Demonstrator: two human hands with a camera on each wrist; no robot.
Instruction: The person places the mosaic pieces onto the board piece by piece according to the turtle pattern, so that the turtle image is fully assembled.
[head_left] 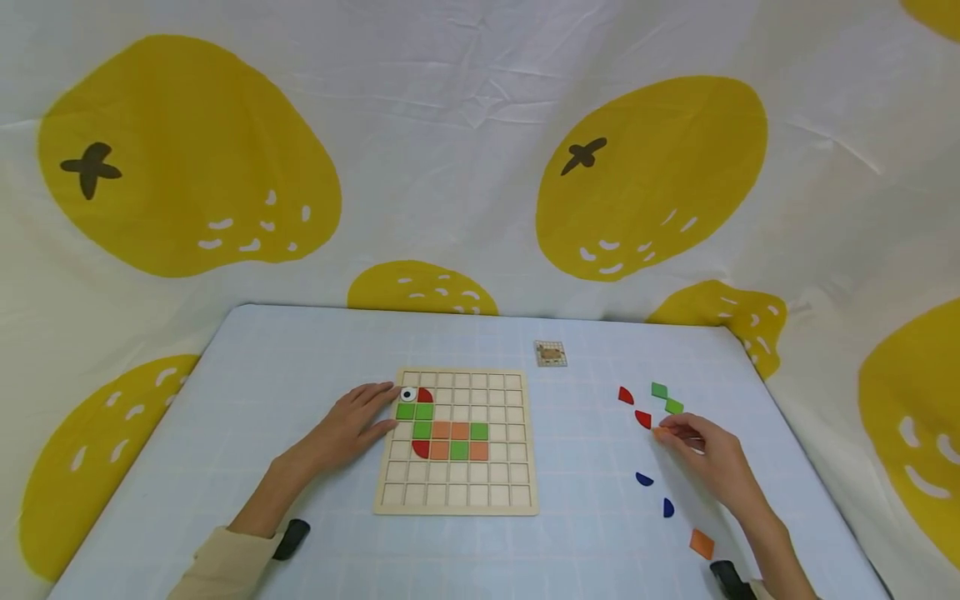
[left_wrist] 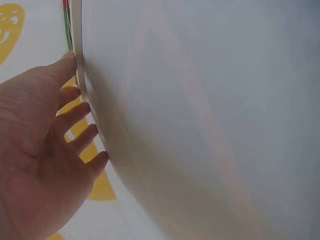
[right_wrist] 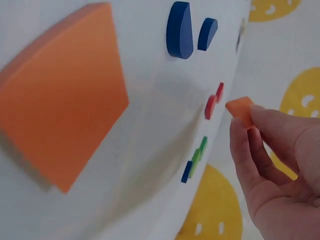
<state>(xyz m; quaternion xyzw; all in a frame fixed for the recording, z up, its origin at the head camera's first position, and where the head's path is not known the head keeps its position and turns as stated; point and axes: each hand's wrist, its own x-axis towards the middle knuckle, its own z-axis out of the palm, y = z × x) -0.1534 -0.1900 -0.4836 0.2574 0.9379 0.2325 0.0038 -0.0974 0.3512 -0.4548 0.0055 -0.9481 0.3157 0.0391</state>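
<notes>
One orange square [right_wrist: 65, 95] lies on the table [head_left: 585, 550], very close to the right wrist camera. Past it are two blue half-rounds [head_left: 644, 479]. The right hand [head_left: 708, 461] pinches another orange piece [right_wrist: 241, 111] between thumb and fingers, near two red pieces [head_left: 642, 419] and two green squares [head_left: 673, 406]. The left hand [head_left: 343, 431] has its fingers spread and touches the left side of the wooden board [head_left: 456, 510], which holds green, red and orange pieces and a round eye [head_left: 407, 394].
</notes>
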